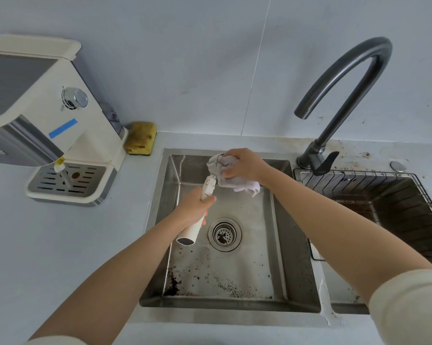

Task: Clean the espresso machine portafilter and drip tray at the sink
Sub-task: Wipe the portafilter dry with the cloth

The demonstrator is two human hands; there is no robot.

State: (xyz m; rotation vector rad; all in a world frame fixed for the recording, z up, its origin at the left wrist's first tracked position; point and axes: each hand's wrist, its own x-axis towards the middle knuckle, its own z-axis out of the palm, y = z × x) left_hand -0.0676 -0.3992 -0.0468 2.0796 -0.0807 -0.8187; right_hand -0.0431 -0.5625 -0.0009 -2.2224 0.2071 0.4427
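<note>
Over the steel sink (pixel 292 220), my left hand (pixel 193 207) grips the cream handle of the portafilter (pixel 197 226). The handle slants up toward the back of the basin. The portafilter's metal head is wrapped in a white cloth (pixel 237 181), and my right hand (pixel 244 164) grips that cloth around the head, hiding most of it. The drip tray (pixel 68 183), with its slotted metal grate, sits in the base of the cream espresso machine (pixel 48 115) on the counter to the left.
Coffee grounds speckle the sink floor near the front, around the drain strainer (pixel 224 234). A dark curved faucet (pixel 339 95) stands at the back right. A wire rack (pixel 384 207) fills the right basin. A yellow sponge (pixel 140 141) lies beside the machine.
</note>
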